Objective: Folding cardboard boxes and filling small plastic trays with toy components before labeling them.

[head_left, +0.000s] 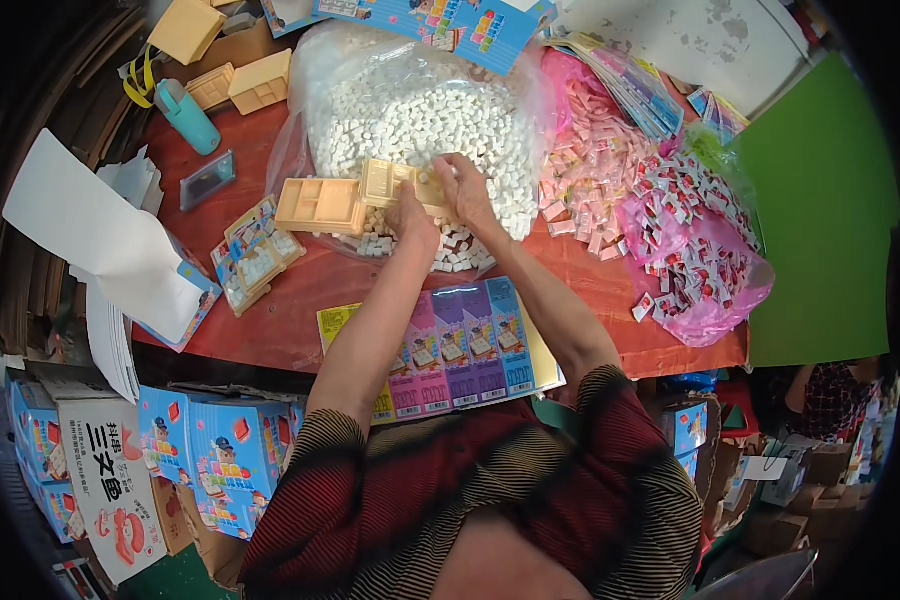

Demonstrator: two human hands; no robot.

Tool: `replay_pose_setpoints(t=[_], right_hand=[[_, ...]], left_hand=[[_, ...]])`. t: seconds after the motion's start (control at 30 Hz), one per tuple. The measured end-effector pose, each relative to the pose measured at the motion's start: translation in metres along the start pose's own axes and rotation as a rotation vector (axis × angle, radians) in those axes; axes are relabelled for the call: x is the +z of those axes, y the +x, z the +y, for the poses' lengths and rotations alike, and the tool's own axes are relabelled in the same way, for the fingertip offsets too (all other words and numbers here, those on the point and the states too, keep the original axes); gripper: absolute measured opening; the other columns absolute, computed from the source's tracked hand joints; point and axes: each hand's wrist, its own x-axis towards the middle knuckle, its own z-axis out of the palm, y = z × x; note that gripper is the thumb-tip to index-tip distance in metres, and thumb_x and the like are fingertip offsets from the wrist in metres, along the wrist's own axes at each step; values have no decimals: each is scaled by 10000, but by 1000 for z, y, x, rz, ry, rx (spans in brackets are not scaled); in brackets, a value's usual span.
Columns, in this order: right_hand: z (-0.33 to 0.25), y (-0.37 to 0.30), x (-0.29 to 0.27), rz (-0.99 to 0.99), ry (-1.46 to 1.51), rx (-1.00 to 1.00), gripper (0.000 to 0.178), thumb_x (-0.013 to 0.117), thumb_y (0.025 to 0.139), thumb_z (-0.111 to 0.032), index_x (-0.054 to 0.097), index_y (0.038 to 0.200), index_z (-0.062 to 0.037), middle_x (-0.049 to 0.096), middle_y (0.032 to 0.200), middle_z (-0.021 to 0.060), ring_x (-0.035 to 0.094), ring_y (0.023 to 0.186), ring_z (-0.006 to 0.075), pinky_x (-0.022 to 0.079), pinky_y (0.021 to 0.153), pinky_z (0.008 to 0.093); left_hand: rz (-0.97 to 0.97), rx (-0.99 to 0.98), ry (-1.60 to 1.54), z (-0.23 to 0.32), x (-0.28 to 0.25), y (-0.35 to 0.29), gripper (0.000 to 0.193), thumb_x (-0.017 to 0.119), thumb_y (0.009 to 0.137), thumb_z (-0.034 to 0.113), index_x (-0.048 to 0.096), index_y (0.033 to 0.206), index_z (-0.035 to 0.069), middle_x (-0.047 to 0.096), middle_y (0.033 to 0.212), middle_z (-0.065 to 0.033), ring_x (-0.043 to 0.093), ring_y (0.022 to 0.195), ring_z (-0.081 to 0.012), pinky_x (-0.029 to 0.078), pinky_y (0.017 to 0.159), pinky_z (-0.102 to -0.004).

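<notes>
A pale yellow plastic tray (378, 183) with moulded compartments is held over a heap of small white cube-shaped pieces (410, 110) in a clear plastic bag. My left hand (410, 214) grips the tray from its near side, thumb over the rim. At the tray's right end is my right hand (470, 200), its fingers bent together; whatever they pinch is hidden. Just left of the held tray, a stack of similar yellow trays (320, 205) rests on the red table. Farther left lies a packed tray (257, 255) with white pieces and printed card in it.
Pink packets (585, 180) and red-and-white sachets (705, 255) spill from bags on the right. Colourful printed card sheets (460, 345) lie at the front edge. A teal bottle (188, 118) and a clear flat case (208, 180) stand left. Blue boxes (220, 455) sit below the table.
</notes>
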Motion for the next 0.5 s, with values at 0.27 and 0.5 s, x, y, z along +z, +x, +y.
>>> replay_pose_setpoints(t=[0.27, 0.5], right_hand=[[-24, -7, 10, 31, 45, -299, 457, 354, 844, -339, 455, 1063, 50, 492, 1039, 232, 453, 996, 318, 320, 878, 327], [-23, 7, -22, 185, 716, -8, 364, 362, 859, -278, 495, 1013, 23, 552, 947, 116, 494, 921, 177, 362, 821, 266]], left_hand=[[-156, -172, 29, -1, -4, 17, 294, 326, 878, 226, 394, 1102, 48, 484, 1068, -84, 493, 974, -207, 436, 810, -338], [-234, -262, -91, 18, 4, 2, 273, 320, 879, 209, 395, 1101, 69, 487, 1070, -89, 489, 977, -222, 424, 814, -385]])
